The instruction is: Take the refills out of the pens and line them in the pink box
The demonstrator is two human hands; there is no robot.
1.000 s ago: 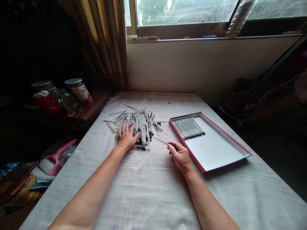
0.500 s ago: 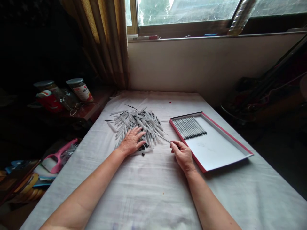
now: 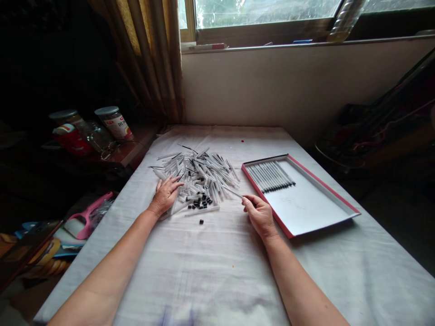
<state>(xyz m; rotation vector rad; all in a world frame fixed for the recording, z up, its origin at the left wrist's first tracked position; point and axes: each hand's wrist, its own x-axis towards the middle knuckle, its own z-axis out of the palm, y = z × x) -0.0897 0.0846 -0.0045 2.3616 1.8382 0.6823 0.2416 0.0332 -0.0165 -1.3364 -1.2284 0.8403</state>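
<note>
From the head view we see our left hand (image 3: 165, 194) lying palm down at the near left edge of a loose pile of pale pen barrels (image 3: 199, 174), its fingers spread and resting on the outermost barrels, so the grip there is flat and open rather than closed on anything. Our right hand (image 3: 260, 215) sits to the right of the pile with its grip pinching a thin refill (image 3: 233, 192) between thumb and forefinger; the refill slants up and to the left, its far tip reaching in among the barrels. Just in front of the pile, between our two hands, a scatter of small black caps (image 3: 200, 203) lies on the white cloth (image 3: 217, 271) that covers the surface, and one cap sits apart, a little nearer to us. Just beside our right hand, on its right, a shallow white tray with a pink rim (image 3: 319, 206) rests on the cloth, turned at an angle. In its far left corner a neat row of refills (image 3: 271, 176) lies side by side, dark tips pointing toward the tray's middle; the remainder of the tray floor is bare white. To the left of the surface a lower shelf carries several jars (image 3: 113, 121), and below it a pink handled tool (image 3: 86, 219) lies among other clutter. A curtain (image 3: 149, 59) hangs at the far left corner, under a window (image 3: 265, 13)
</note>
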